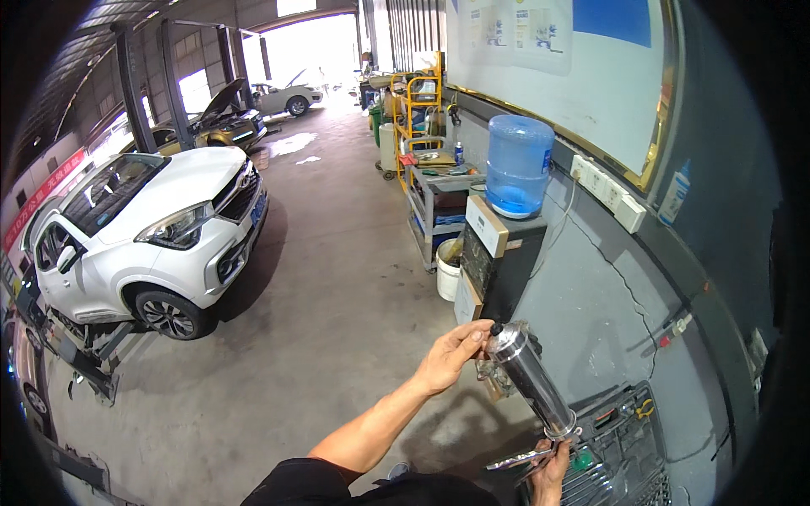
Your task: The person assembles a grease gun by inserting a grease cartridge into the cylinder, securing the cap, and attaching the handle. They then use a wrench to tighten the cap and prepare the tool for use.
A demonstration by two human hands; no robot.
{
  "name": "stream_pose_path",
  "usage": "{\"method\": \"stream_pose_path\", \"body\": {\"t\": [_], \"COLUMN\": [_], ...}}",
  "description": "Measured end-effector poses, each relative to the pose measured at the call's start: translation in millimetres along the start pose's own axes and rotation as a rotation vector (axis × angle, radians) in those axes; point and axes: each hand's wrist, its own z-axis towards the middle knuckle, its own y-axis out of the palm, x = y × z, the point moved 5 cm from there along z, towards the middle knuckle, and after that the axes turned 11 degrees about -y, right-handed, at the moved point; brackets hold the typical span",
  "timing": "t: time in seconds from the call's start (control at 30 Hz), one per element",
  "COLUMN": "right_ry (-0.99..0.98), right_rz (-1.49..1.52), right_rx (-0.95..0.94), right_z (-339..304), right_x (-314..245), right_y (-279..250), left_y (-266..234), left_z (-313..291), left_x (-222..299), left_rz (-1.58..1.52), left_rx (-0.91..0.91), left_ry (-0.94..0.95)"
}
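Slanting in front of me is a shiny metal cylinder tool (535, 379), shaped like a grease gun, with a small black knob (497, 330) at its upper end. My left hand (449, 357) is closed, thumb and fingers pinching at that knob. At the tool's lower end, my right hand (552, 469) is wrapped round its grip, its fingers partly hidden. A chrome lever (516, 460) sticks out to the left there. Below and behind the right hand lies an opened tool case (620, 438) with several metal tools in it.
A water dispenser (498, 253) with a blue bottle (518, 167) stands against the wall ahead. Behind it are a white bucket (449, 270) and a grey tool cart (432, 211). A white car (181, 211) by a lift post fills the left. A whiteboard (582, 101) hangs at right.
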Motion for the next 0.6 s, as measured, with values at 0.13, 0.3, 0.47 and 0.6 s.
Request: {"method": "stream_pose_path", "body": {"t": [0.13,0.3,0.47,0.6], "right_ry": [0.05,0.138,0.144,0.213], "right_rz": [-0.022,-0.03,-0.053,-0.06], "right_rx": [-0.043,-0.028,-0.089,0.029], "right_z": [-2.8,-0.1,3.0,1.2], "right_x": [5.2,31.6,41.3,52.4], "right_y": [17.3,11.5,17.3,-0.6], "left_y": [-18.0,-43.2,-48.4,-51.4], "left_z": [-21.6,-30.0,-33.3,-35.1], "left_x": [32.6,34.3,33.6,30.0], "left_rz": [0.188,0.195,0.187,0.321], "left_rx": [0.024,0.02,0.039,0.115], "left_ry": [0.036,-0.025,-0.043,-0.042]}}
